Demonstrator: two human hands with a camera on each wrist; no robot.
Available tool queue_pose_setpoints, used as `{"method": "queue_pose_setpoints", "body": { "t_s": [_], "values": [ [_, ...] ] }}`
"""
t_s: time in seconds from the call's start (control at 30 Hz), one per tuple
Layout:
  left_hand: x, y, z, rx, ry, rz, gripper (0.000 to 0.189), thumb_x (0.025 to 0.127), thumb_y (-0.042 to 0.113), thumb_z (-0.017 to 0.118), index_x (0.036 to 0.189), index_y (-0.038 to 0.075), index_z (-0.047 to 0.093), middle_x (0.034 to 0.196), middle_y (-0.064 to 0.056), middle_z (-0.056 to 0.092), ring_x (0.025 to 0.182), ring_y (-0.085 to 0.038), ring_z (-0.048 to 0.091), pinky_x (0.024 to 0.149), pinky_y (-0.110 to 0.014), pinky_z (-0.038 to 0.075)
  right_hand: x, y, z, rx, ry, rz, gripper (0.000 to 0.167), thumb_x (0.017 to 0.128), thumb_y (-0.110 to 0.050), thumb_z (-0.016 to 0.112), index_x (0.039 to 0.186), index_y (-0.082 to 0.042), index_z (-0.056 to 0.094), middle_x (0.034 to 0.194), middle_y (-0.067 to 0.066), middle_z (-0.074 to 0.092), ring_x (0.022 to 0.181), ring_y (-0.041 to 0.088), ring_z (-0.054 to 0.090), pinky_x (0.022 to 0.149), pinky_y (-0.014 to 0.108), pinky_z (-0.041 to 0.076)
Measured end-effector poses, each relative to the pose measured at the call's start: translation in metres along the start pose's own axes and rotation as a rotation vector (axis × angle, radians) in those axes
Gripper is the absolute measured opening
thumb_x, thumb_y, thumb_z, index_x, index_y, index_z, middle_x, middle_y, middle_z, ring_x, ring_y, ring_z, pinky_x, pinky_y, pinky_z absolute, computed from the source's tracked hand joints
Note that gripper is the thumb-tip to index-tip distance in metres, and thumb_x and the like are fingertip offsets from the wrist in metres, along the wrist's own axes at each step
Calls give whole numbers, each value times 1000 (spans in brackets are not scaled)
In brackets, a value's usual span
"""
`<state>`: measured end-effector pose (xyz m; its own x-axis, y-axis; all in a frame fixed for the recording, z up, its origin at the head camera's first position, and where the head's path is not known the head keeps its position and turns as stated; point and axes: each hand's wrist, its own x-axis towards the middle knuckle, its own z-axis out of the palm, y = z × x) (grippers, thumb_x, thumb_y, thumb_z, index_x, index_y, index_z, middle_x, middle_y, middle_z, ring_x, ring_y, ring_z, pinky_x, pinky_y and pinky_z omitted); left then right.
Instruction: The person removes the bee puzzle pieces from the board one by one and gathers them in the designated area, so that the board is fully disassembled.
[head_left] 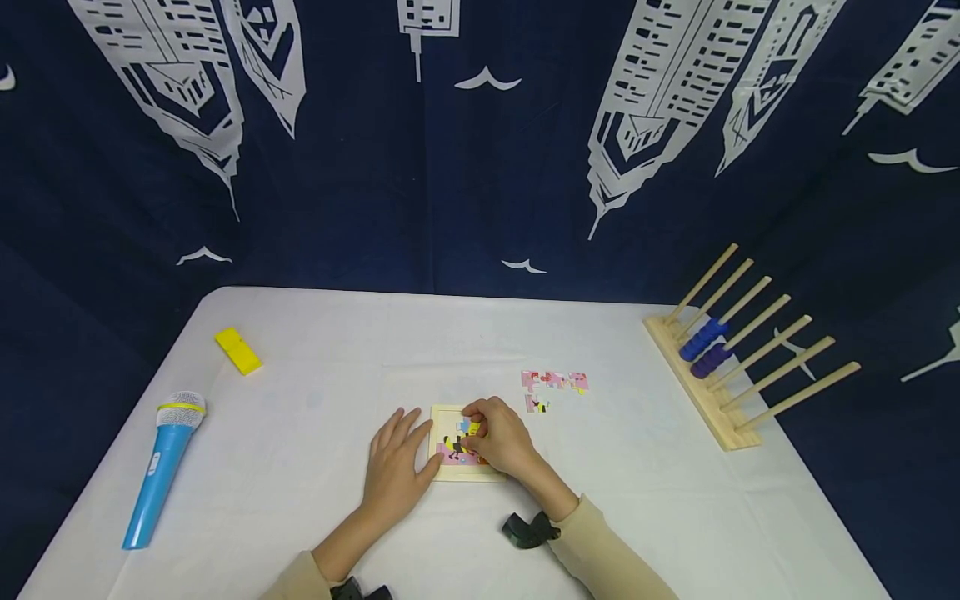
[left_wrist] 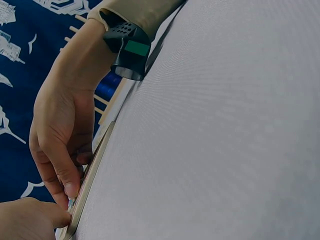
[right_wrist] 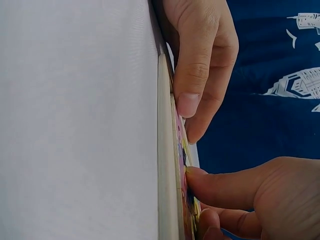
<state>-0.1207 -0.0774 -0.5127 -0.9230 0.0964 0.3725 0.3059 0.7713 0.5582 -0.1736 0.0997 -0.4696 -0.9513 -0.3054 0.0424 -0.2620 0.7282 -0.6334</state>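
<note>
A small jigsaw puzzle tray (head_left: 467, 477) with a pale wooden border lies before me, partly filled with pink, yellow and blue picture pieces. My left hand (head_left: 396, 463) lies along the tray's left side, fingers stretched out and thumb touching the border. My right hand (head_left: 504, 437) is over the tray's right part, thumb and forefinger pinching a puzzle piece (head_left: 474, 428) with yellow on it, mostly hidden by the fingers. The right wrist view has the thumb of the right hand (right_wrist: 280, 195) against the picture surface. Several loose pink puzzle pieces (head_left: 553, 380) lie beyond the right hand.
On the left lie a blue toy microphone (head_left: 167, 467) and a yellow block (head_left: 238, 351). A wooden peg rack (head_left: 705, 392) with blue and purple beads stands at the right edge of the white-covered table (head_left: 360, 333). Behind hangs a dark blue curtain (head_left: 360, 183).
</note>
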Motion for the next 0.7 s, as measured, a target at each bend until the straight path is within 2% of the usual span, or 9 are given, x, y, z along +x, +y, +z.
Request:
{"method": "queue_pose_setpoints", "body": {
  "t_s": [0.33,0.5,0.7],
  "values": [
    [1,-1,0,6,3,5,49,82,23,76,123,-1,64,138,-22,54,137,-43,38,110,-59,28,1,1,-3,19,-6,-36,31,77,-5,80,103,-7,63,85,2,56,66,9,45,57,20,37],
    [1,0,1,7,5,6,48,82,23,76,122,0,64,138,-22,54,136,-43,38,110,-59,28,2,5,-4,82,0,-64,19,85,0,71,100,-7,61,82,2,60,64,7,48,58,20,41],
    [0,-1,0,4,7,0,49,81,23,76,122,0,64,138,-22,54,137,-42,38,110,-58,28,2,4,-7,198,-4,-52,9,90,0,64,97,-6,63,78,3,60,61,7,50,55,19,42]
  ]
}}
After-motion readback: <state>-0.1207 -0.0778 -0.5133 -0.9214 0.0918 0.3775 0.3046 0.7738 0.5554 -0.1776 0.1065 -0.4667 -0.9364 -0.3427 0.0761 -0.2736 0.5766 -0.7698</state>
